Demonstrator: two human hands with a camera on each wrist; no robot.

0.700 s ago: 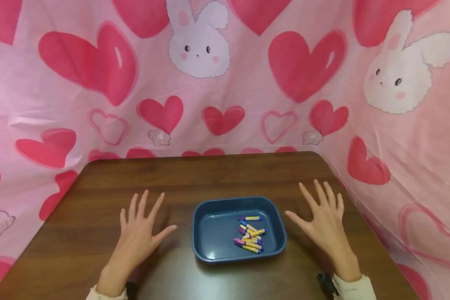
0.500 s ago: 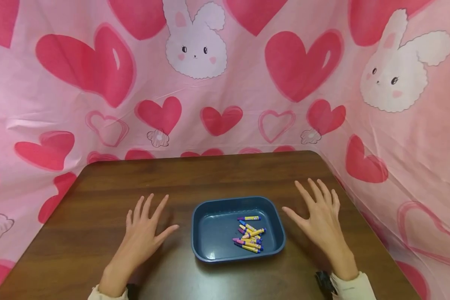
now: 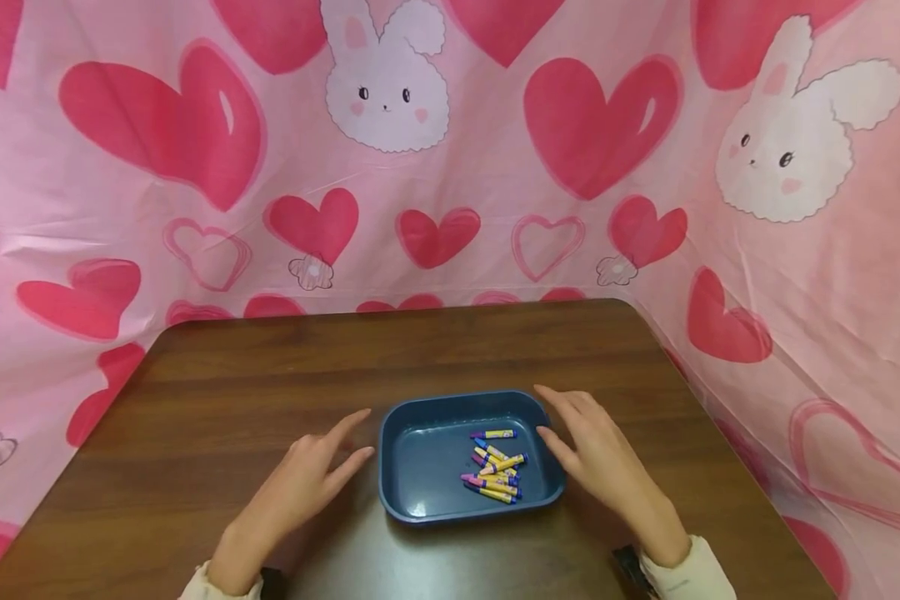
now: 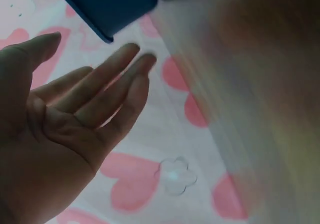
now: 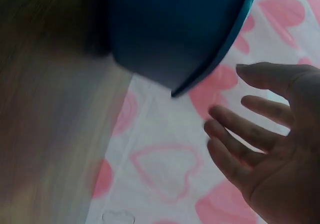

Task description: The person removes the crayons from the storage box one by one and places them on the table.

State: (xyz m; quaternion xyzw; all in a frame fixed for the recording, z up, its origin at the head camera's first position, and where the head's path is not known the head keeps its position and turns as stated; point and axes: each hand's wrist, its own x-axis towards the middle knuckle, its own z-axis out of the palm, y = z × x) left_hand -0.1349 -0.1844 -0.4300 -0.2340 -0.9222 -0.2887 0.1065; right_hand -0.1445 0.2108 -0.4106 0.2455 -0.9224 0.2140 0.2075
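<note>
A dark blue rectangular tray (image 3: 420,508) with rounded corners sits on the table, and several crayons (image 3: 498,482) in yellow wrappers lie in a loose pile toward its right side. Just left of the tray is my left hand (image 3: 300,479), thumb and forefinger extended toward its side wall with a small gap. My right hand (image 3: 607,454) is at the tray's right side, its thumb and forefinger by the rim; the head view does not settle whether they touch. In the right wrist view the fingers (image 5: 240,129) are apart from the tray wall (image 5: 170,38), loosely bent around nothing.
The brown wooden table (image 3: 270,358) extends around the tray on all sides. A pink cloth (image 3: 450,175) printed with hearts and rabbits hangs behind the table and along both sides.
Both hands have moved inward from wide apart to close beside the tray, their spread fingers drawing together. The tray and crayons stay in place; the head view shifts slightly.
</note>
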